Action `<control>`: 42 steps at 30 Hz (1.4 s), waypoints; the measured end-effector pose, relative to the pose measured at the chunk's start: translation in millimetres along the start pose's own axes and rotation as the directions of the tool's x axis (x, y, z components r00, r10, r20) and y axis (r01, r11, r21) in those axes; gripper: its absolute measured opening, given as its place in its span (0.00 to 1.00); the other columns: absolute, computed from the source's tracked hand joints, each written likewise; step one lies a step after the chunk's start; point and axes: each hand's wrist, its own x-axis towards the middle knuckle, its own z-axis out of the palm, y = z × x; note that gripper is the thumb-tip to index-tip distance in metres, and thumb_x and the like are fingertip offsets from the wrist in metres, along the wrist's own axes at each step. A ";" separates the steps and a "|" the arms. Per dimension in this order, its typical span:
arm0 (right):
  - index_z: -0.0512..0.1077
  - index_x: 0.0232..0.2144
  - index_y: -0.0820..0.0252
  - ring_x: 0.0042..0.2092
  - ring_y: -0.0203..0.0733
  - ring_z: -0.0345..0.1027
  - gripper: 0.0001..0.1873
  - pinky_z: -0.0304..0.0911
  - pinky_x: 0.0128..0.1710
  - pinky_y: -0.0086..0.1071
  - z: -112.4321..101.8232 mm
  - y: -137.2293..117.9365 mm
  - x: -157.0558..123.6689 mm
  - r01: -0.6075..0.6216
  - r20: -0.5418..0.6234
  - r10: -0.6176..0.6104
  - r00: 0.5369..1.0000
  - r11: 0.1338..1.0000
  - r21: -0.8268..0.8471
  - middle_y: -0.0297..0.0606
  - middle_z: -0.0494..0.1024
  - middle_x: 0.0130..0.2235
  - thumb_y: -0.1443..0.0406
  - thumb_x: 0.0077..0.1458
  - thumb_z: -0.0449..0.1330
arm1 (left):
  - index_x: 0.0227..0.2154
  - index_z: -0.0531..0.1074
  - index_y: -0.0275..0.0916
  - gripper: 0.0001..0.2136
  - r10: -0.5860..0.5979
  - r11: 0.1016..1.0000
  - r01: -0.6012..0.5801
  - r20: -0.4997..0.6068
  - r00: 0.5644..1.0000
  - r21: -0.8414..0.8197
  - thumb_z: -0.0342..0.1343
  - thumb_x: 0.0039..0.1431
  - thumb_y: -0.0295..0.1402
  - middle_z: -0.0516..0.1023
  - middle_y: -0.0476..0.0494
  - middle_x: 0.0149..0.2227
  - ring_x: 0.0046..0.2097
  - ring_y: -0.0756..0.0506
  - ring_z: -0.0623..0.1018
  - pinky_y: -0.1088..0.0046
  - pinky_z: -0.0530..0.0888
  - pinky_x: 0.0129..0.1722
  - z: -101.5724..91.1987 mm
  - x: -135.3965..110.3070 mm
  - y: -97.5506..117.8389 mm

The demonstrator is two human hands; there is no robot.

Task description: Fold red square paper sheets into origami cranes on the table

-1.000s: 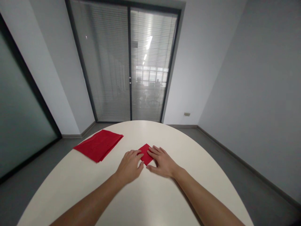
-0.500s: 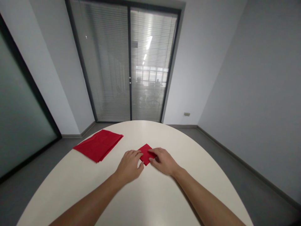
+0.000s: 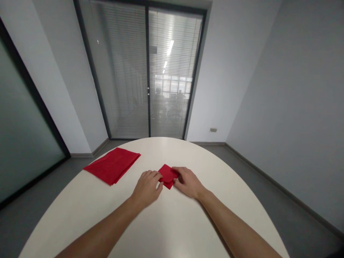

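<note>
A small folded red paper (image 3: 167, 175) lies on the white round table (image 3: 166, 222) between my hands. My left hand (image 3: 147, 187) rests palm down with its fingertips pressed on the paper's left edge. My right hand (image 3: 188, 182) curls its fingers round the paper's right corner and lifts that flap a little. A stack of flat red sheets (image 3: 113, 165) lies on the table to the left, apart from both hands.
The table's curved far edge (image 3: 161, 139) faces glass doors with blinds (image 3: 147, 71). A glass partition (image 3: 18, 136) stands at the left and a plain grey wall at the right, with grey floor around.
My right hand went from lying flat on the paper to curling its fingers on the right corner and raising it. My left hand barely moved.
</note>
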 end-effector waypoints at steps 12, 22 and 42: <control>0.77 0.46 0.56 0.51 0.48 0.71 0.16 0.64 0.54 0.41 3.2 6.4 1.2 0.035 -0.031 -0.034 0.999 0.998 0.042 0.41 0.80 0.50 0.71 0.56 0.58 | 0.41 0.75 0.39 0.08 0.001 1.000 -0.001 0.004 1.000 -0.002 0.53 0.63 0.29 0.79 0.42 0.42 0.45 0.40 0.75 0.60 0.70 0.48 -0.4 -0.1 -0.8; 0.78 0.40 0.56 0.44 0.45 0.71 0.11 0.64 0.47 0.37 1.3 4.6 2.5 0.022 -0.015 -0.022 1.000 1.000 0.011 0.37 0.82 0.40 0.71 0.60 0.57 | 0.38 0.76 0.40 0.08 -0.021 0.999 0.021 0.013 1.000 0.034 0.52 0.64 0.28 0.81 0.43 0.38 0.42 0.41 0.77 0.62 0.70 0.46 0.1 2.0 -2.2; 0.73 0.45 0.56 0.46 0.43 0.72 0.13 0.68 0.48 0.39 8.6 13.9 3.3 -0.108 -0.139 0.149 0.979 0.957 0.270 0.40 0.79 0.45 0.70 0.61 0.53 | 0.43 0.77 0.40 0.11 0.005 0.999 -0.003 0.042 0.999 -0.041 0.51 0.65 0.28 0.82 0.42 0.41 0.44 0.41 0.79 0.62 0.73 0.46 -3.8 1.3 0.1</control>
